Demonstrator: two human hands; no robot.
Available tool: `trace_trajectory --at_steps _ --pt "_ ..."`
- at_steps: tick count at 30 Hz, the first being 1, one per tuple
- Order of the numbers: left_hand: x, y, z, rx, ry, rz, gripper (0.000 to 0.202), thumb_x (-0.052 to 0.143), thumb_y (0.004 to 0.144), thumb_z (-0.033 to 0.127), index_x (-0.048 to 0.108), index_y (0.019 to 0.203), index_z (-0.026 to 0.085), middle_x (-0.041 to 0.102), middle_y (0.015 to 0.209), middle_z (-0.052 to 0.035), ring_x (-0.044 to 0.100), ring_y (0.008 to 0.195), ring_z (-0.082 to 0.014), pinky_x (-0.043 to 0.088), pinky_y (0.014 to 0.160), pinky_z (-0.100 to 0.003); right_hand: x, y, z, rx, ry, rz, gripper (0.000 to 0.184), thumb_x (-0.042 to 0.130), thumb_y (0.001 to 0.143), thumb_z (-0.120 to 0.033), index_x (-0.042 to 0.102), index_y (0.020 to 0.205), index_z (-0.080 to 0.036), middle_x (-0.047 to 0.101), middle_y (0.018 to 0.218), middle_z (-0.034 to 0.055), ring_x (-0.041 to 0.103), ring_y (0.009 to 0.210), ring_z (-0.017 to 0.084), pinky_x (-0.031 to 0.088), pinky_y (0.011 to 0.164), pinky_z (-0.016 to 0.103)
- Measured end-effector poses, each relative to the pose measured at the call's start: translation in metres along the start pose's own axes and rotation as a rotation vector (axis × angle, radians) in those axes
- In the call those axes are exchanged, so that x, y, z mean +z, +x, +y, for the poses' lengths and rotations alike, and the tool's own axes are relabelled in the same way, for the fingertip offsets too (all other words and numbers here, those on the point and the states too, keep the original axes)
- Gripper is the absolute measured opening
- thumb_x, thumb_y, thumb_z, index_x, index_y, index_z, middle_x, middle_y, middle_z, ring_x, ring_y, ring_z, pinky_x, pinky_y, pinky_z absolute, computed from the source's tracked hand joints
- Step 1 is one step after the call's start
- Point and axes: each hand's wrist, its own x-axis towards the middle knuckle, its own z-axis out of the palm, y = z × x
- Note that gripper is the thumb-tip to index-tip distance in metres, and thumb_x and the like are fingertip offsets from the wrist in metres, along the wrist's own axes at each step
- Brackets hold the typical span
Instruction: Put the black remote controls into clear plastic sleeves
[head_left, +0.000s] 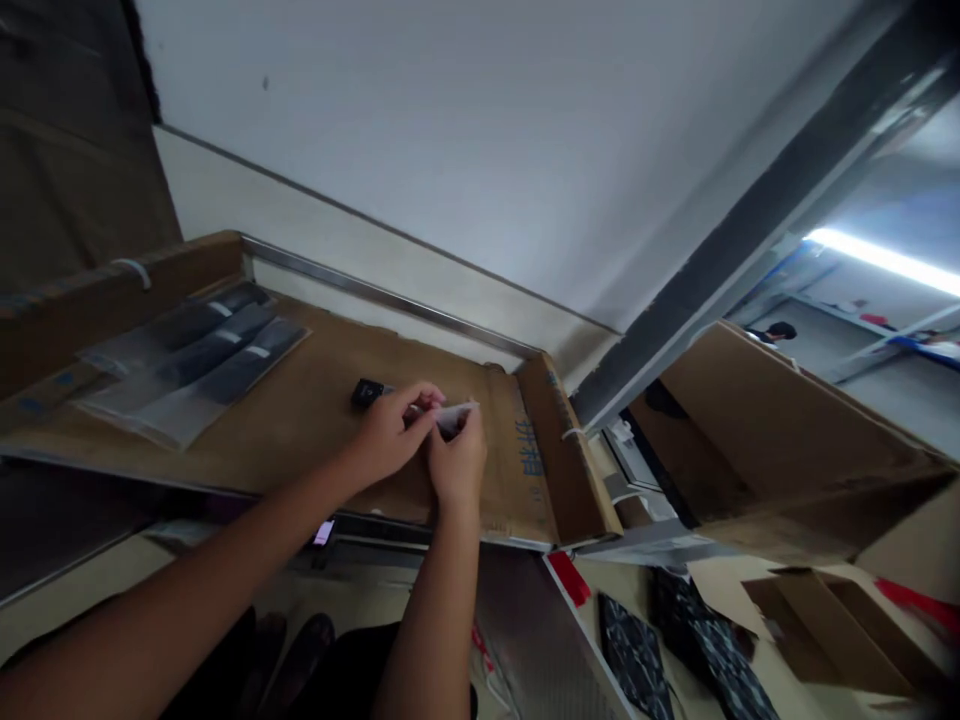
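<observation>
1. While a pale wall [420,140] rises behind it, the bench [322,350] stretches across the view, lined with brown cardboard whose sides stand up at both ends.
2. Off the right end of the bench, a large cardboard box [795,440] stands tilted in view, with dark patterned items [634,655] lying lower down, on the floor beyond the bench's near right corner.
3. On the left part of the bench lie clear bags [202,375], partly overlapping, with dark contents that carry short white bands.
4. Over the bench, right of its middle, are the left hand [390,430] and the right hand [459,455], close together.
5. Blue handwriting [531,448] marks the cardboard towards the right end of the bench.
6. About the middle of the bench sits a small black object [367,393], just beside the left hand.
7. Above the bench, between the hands, is a small whitish piece [454,414]; each hand's grip is clamped on it, thumb against fingers. Its exact shape is too blurred to tell.
</observation>
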Motion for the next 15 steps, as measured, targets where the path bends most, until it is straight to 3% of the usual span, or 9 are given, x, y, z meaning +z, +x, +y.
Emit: trace_trajectory --at_steps 2,5,7,10,13,15 --pt "-0.008 -0.012 0.009 0.053 0.051 -0.013 0.022 0.057 0.097 0.025 0.066 0.117 0.022 0.073 0.110 -0.0067 0.070 0.103 -0.0211 0.057 0.093 -0.035 0.008 0.006 0.003 0.081 -0.077 -0.030 0.043 0.058 0.092 -0.043 0.071 0.119 -0.012 0.076 0.108 0.0194 0.071 0.106 0.032 0.053 0.096 0.045" --pt "-0.033 -0.018 0.007 0.122 0.304 0.033 0.033 0.052 0.099 0.024 0.062 0.130 0.020 0.068 0.130 -0.0109 0.064 0.123 -0.0251 0.050 0.110 -0.042 0.012 0.012 0.007 0.163 -0.036 0.024 0.046 0.043 0.098 -0.047 0.076 0.096 -0.015 0.078 0.101 0.0204 0.073 0.105 0.033 0.053 0.099 0.047" --pt "-0.053 -0.017 -0.005 0.077 0.526 0.038 0.039 0.047 0.099 0.022 0.061 0.136 0.017 0.060 0.145 -0.0137 0.055 0.136 -0.0284 0.043 0.118 -0.047 0.013 0.015 0.011 0.229 0.152 0.067 0.046 0.044 0.096 -0.048 0.075 0.097 -0.015 0.079 0.103 0.0186 0.074 0.104 0.030 0.056 0.095 0.044" --pt "-0.076 -0.015 -0.028 -0.057 0.775 -0.063 0.047 0.041 0.099 0.021 0.060 0.142 0.016 0.051 0.156 -0.0147 0.046 0.145 -0.0331 0.034 0.124 -0.055 0.011 0.016 0.015 0.383 0.506 0.136 0.043 0.048 0.093 -0.048 0.070 0.105 -0.013 0.079 0.103 0.0157 0.077 0.093 0.026 0.063 0.076 0.038" --pt "-0.082 -0.016 -0.040 -0.118 0.876 -0.173 0.054 0.039 0.101 0.024 0.053 0.153 0.017 0.045 0.163 -0.0128 0.043 0.148 -0.0338 0.030 0.125 -0.059 0.002 0.014 0.011 0.479 0.695 0.284 0.042 0.048 0.093 -0.046 0.066 0.111 -0.012 0.079 0.108 0.0158 0.078 0.089 0.023 0.064 0.072 0.035" --pt "-0.080 -0.017 -0.039 -0.130 0.909 -0.185 0.055 0.038 0.102 0.026 0.050 0.155 0.017 0.043 0.164 -0.0128 0.042 0.149 -0.0330 0.029 0.125 -0.058 -0.010 0.012 0.002 0.460 0.705 0.424 0.043 0.046 0.094 -0.045 0.065 0.116 -0.013 0.077 0.116 0.0170 0.078 0.091 0.022 0.064 0.076 0.036"
